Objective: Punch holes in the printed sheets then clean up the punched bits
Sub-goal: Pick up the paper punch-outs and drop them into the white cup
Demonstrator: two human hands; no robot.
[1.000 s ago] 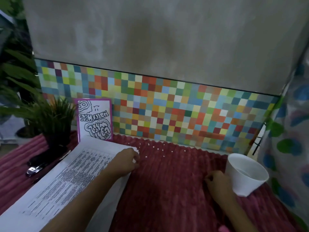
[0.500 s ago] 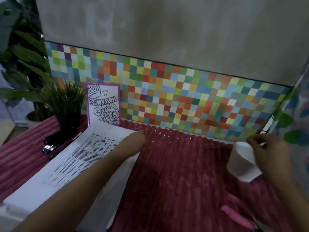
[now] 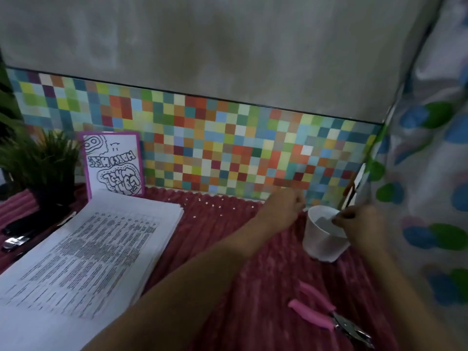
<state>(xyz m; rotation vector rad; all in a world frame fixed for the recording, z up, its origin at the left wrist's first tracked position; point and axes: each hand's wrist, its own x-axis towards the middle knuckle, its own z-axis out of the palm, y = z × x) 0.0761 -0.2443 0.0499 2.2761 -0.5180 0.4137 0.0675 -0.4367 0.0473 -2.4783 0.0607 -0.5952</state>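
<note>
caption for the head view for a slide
Left hand at the white cup that the right hand holds, punched bits scattered on the red cloth.

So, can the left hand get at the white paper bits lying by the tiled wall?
Probably yes. The left hand is over the red cloth just right of the white bits, with only cloth between them. The stack of sheets lies to their left, not over them.
</note>
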